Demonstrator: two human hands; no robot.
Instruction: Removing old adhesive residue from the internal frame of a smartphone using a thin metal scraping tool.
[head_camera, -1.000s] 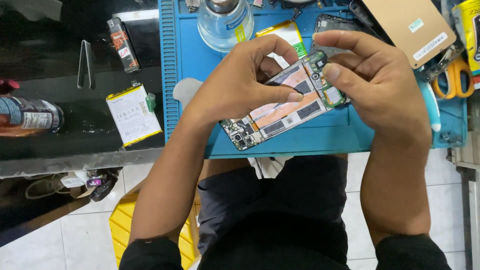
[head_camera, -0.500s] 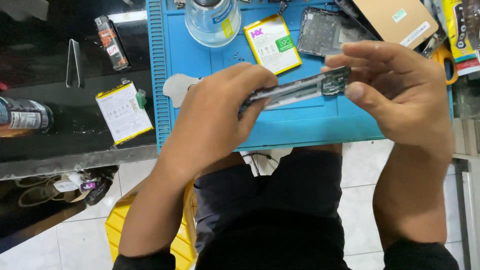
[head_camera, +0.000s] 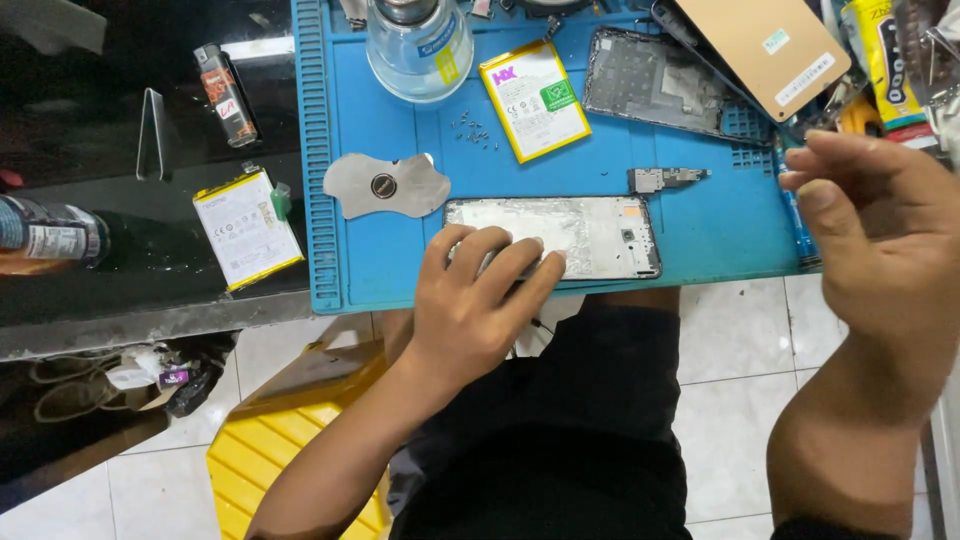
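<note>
The left hand (head_camera: 470, 305) lies flat on the left end of a phone frame (head_camera: 590, 235). Its fingers (head_camera: 500, 262) are spread out on top and press down; the grip is not closed around the frame. The phone frame lies flat on a blue mat (head_camera: 400, 250), close to the mat's near edge, with its silver inside facing up.

The right hand (head_camera: 880, 240) is up in the air at the right edge of the mat. Its fingers are bent in a loose curl. It does not touch the frame, and I cannot tell if it holds some small thing.

Just left of the frame lies a thin grey metal sheet (head_camera: 385, 185) with a round dark spot in it. Behind the frame lies a small circuit board (head_camera: 665, 179). Farther back there is a yellow and white battery (head_camera: 533, 100), with a few tiny screws (head_camera: 472, 130) next to it. A clear bottle (head_camera: 418, 45) stands at the back of the mat. A dark phone back (head_camera: 655, 80) lies to the right of the battery, and a tan panel (head_camera: 765, 45) lies partly over it.

The mat sits on a black table (head_camera: 120, 270). On the table, left of the mat, lie another battery (head_camera: 245, 228) and a lighter (head_camera: 225, 95).
</note>
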